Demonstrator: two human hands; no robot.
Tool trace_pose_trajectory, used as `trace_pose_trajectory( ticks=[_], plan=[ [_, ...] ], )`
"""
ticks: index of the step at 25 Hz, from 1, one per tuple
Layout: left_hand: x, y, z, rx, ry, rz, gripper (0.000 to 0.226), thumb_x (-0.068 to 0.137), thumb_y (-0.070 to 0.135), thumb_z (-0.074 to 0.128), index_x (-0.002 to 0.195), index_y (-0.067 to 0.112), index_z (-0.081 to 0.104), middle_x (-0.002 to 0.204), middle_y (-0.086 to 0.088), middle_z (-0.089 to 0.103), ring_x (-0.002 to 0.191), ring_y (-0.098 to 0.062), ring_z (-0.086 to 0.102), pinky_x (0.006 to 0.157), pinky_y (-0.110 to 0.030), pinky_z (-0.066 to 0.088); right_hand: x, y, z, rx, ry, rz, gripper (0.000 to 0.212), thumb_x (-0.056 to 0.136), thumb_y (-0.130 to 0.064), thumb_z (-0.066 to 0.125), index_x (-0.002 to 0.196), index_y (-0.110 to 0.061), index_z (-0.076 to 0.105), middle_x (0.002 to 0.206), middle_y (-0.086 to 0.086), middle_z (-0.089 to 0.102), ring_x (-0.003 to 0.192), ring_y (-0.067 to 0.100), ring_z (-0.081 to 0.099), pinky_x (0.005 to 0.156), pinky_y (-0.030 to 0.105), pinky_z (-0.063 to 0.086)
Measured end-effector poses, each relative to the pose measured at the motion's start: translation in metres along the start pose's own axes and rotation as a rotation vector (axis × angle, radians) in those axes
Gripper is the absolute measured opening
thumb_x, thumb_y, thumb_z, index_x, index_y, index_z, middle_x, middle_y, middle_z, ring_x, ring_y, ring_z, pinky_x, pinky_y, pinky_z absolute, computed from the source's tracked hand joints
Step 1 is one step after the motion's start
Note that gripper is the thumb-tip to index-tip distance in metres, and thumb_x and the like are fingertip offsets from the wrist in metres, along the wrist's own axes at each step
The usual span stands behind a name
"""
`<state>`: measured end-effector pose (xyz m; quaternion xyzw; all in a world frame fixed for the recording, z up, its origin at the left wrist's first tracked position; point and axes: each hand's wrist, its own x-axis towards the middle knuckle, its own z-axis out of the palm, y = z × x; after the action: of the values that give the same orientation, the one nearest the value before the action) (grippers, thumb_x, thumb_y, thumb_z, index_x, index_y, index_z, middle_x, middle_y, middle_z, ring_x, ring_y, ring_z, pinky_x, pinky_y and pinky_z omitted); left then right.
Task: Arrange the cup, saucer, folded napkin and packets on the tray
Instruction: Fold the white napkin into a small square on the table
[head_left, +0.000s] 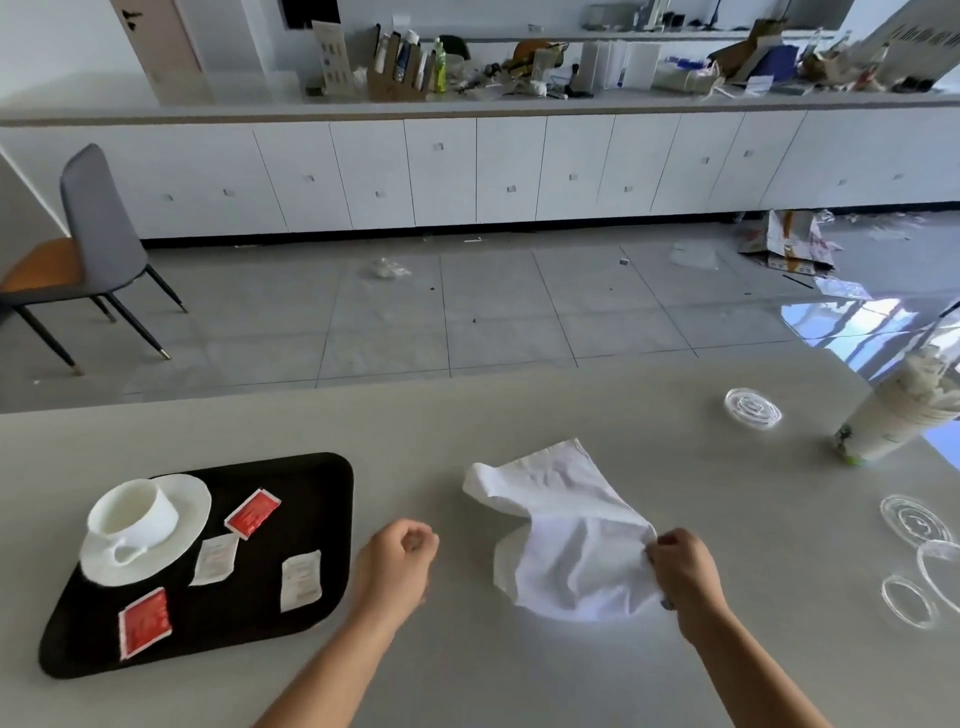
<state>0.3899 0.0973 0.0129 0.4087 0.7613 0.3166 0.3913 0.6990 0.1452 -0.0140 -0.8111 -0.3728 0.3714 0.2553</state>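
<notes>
Napkin (566, 525) is the bit that's left to sort. It's pinched at its near right corner by the right hand (685, 577), fingers and thumb closed on the cloth. The left hand (397, 566) is held over the tabletop (519, 415) between the tray and the napkin, fingers curled in on nothing.

The napkin is lying crumpled and unfolded on the tabletop, well apart from the black tray (322, 499), so the folding looks not yet done.

Handling-wise, it's judged soft, light and floppy with no stiffness at all, so it can be expected to sag and bunch if lifted by one corner. It's probably best taken by two corners, with the near left one left to the free hand. Then it can be spread flat and creased against the tabletop. Nothing fragile or slippery about it.

Further left, the white cup (132, 512) is seated on its saucer (192, 499) at the tray's far left. Four packets are scattered flat beside it, two red packets (253, 512) and two white packets (300, 581). The folded napkin could probably be fitted along the tray's right side.

Off to the right, clear lids (909, 519) and a tall drink cup (883, 421) are parked on the tabletop. They're near enough that a flapped cloth might catch them.
</notes>
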Motion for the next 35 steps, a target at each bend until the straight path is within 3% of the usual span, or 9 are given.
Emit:
trace_pose_trajectory(
  ticks=[3,9,13,18,22,25,28,31,35],
  plan=[
    [0.013,-0.025,0.042,0.505,-0.023,-0.057,0.043,0.088,0.043,0.058,0.121,0.015,0.055,0.120,-0.010,0.060,0.110,-0.028,0.058,0.093,-0.036,0.046,0.003,0.016,-0.022,-0.110,0.020,0.006,0.023,0.075,-0.001,0.047,0.058,-0.012,0.039,0.054,0.008,0.037,0.047,0.021,0.028,0.048,0.029,0.027],
    [-0.003,-0.006,0.128,0.468,-0.237,0.076,0.023,0.083,0.031,0.052,0.086,0.014,0.067,0.096,-0.008,0.072,0.093,-0.030,0.065,0.069,-0.029,0.045,-0.005,0.001,-0.023,-0.180,-0.036,-0.292,0.010,0.090,-0.024,0.058,0.080,-0.022,0.058,0.073,0.000,0.066,0.064,0.024,0.060,0.048,0.026,0.041],
    [-0.018,-0.010,0.141,0.269,-0.189,-0.067,0.011,0.071,0.019,0.061,0.068,0.014,0.071,0.078,-0.005,0.075,0.079,-0.023,0.070,0.067,-0.031,0.053,-0.005,-0.016,-0.023,0.043,0.047,-0.226,0.012,0.088,-0.018,0.061,0.076,-0.020,0.063,0.071,0.003,0.067,0.063,0.027,0.061,0.058,0.037,0.050],
    [0.001,-0.010,0.089,-0.178,0.032,-0.168,0.015,0.072,0.012,0.069,0.058,0.008,0.070,0.048,-0.004,0.063,0.049,-0.020,0.057,0.053,-0.031,0.045,-0.001,-0.001,-0.053,-0.057,0.309,-0.295,0.014,0.090,-0.021,0.059,0.076,-0.022,0.060,0.068,0.000,0.066,0.062,0.029,0.062,0.056,0.033,0.048],
    [0.004,-0.006,0.032,-0.796,0.089,-0.212,0.009,0.086,0.010,0.061,0.078,0.011,0.066,0.075,-0.011,0.070,0.069,-0.024,0.066,0.070,-0.035,0.050,0.002,0.014,-0.040,0.154,0.231,-0.161,0.018,0.088,-0.011,0.056,0.071,-0.018,0.058,0.061,0.007,0.066,0.045,0.024,0.066,0.052,0.037,0.057],
    [-0.018,-0.026,0.029,-0.901,0.063,-0.347,0.007,0.089,0.008,0.055,0.091,0.007,0.061,0.083,-0.017,0.069,0.070,-0.029,0.068,0.066,-0.039,0.055,0.000,0.036,-0.023,0.258,0.000,0.097,0.011,0.085,0.003,0.051,0.075,0.004,0.054,0.071,0.018,0.061,0.058,0.030,0.062,0.055,0.045,0.061],
    [-0.031,-0.057,0.030,-0.697,0.157,-0.457,0.010,0.084,-0.002,0.054,0.095,-0.001,0.054,0.081,-0.026,0.066,0.064,-0.038,0.067,0.058,-0.045,0.059,-0.005,0.051,-0.022,0.082,-0.023,0.095,0.008,0.081,-0.001,0.051,0.076,0.004,0.054,0.064,0.018,0.061,0.046,0.029,0.061,0.047,0.039,0.057],
    [-0.032,-0.075,0.025,-0.449,0.072,-0.510,0.024,0.077,0.000,0.060,0.099,0.002,0.051,0.076,-0.023,0.065,0.053,-0.035,0.066,0.053,-0.043,0.057,-0.008,0.062,-0.037,-0.231,0.073,0.028,0.007,0.079,-0.014,0.055,0.072,-0.012,0.057,0.059,0.009,0.067,0.047,0.028,0.066,0.058,0.035,0.053],
    [-0.002,-0.065,0.035,0.396,0.166,0.028,0.037,0.080,0.027,0.069,0.114,0.016,0.058,0.108,-0.010,0.060,0.098,-0.031,0.059,0.078,-0.037,0.048,0.007,0.069,-0.047,-0.544,0.015,-0.016,0.029,0.080,-0.034,0.061,0.108,-0.025,0.058,0.106,0.006,0.069,0.095,0.030,0.065,0.076,0.034,0.047]
  ],
)
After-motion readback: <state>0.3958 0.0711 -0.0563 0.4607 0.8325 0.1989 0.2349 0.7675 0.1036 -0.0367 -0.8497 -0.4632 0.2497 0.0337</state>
